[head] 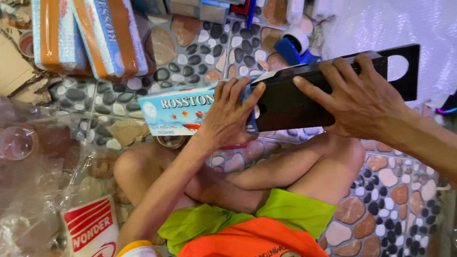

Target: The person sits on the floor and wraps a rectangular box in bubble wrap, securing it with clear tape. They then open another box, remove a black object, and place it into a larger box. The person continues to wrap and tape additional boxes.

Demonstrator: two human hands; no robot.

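Seated cross-legged on the pebble-pattern floor (396, 201), both hands up over the knees, working one item. Left hand (228, 117) clamped on the open end of a light-blue printed carton (178, 111), fingers (236, 94) curled over its top edge and thumb side toward the mouth, so closed and gripping the carton. Right hand (358, 98) laid over a flat black panel (301, 96), fingers spread across its top face and wrapped on the far edge, thumb underneath hidden; reads as gripping the panel, not resting. Key relation: panel long axis runs left-right, tilted slightly up to the right, in line with the carton's long axis; panel's left end sits at or just inside the carton mouth right where the left hand holds. How deep it sits, can't tell: left hand covers the joint. Right hand on the panel's middle, left hand at the junction, so left is nearer the mating point. Panel look: matte black, thin, rigid, straight edges, round cutout near the right end, smaller hole partly visible near the left by the thumb. Carton: pale blue, small fish graphics, slim rectangular. Far left: stack of matching blue-and-orange boxes (85, 19) leaning on the floor. Far, behind the panel: blue tape dispenser with white roll (294, 46), clear bubble wrap (410, 28) to the right. Near left: crumpled clear plastic bags (12, 182).
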